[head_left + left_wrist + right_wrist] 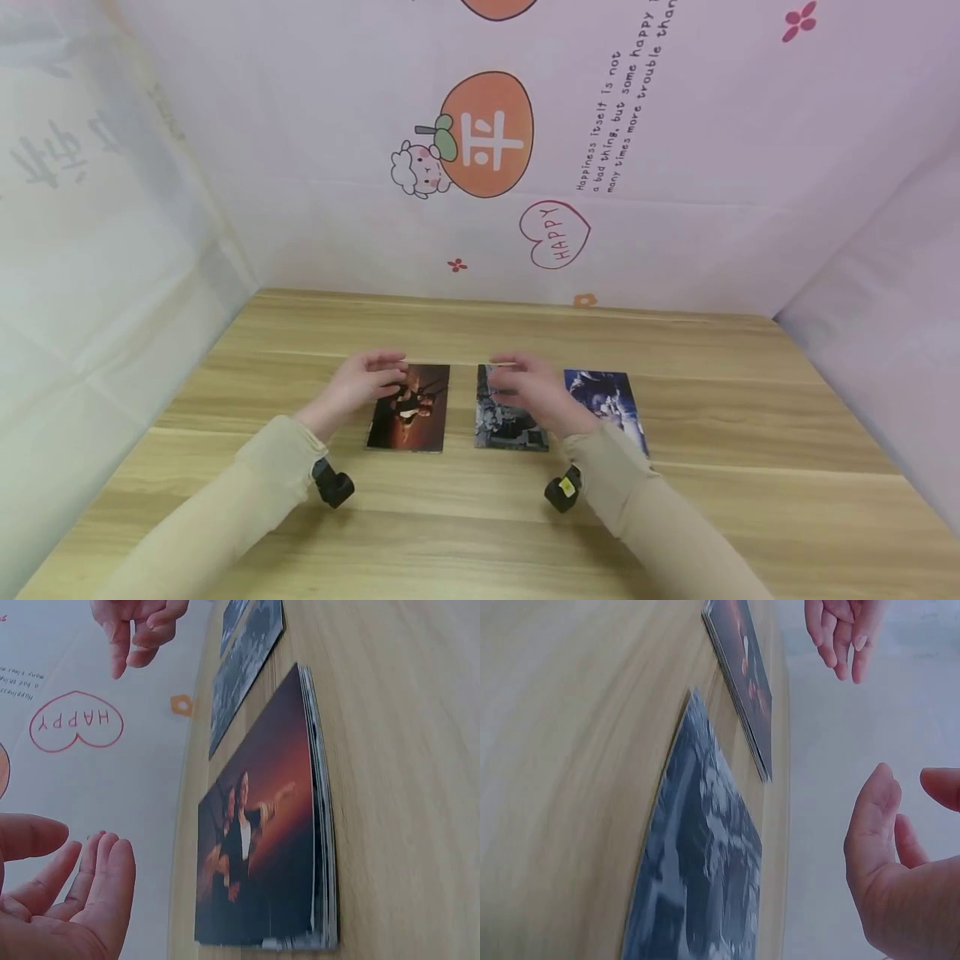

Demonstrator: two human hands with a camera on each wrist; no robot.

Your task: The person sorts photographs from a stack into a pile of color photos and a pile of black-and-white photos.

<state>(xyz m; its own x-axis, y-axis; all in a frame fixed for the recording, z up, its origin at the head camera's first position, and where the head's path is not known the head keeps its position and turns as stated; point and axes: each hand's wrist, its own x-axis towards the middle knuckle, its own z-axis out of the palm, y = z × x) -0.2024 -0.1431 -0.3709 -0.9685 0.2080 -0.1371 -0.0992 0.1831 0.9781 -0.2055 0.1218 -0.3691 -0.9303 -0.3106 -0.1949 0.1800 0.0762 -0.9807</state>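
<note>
Three picture cards or photos lie in a row on the wooden table. My left hand (365, 385) hovers by the stack of dark red-orange photos (262, 825), its fingers loosely bent and holding nothing. That stack has several layers, seen along its edge in the left wrist view. Over the middle grey photo (502, 427) is my right hand (534, 390), fingers relaxed, with air between them and the photo. The blue photo (606, 398) at the right is partly covered by my right wrist and sleeve.
The wooden table (450, 517) runs back to a white cloth wall (337, 208) printed with fruit, text and a heart. Similar cloth hangs at the left and right sides. A small black camera is strapped on each wrist.
</note>
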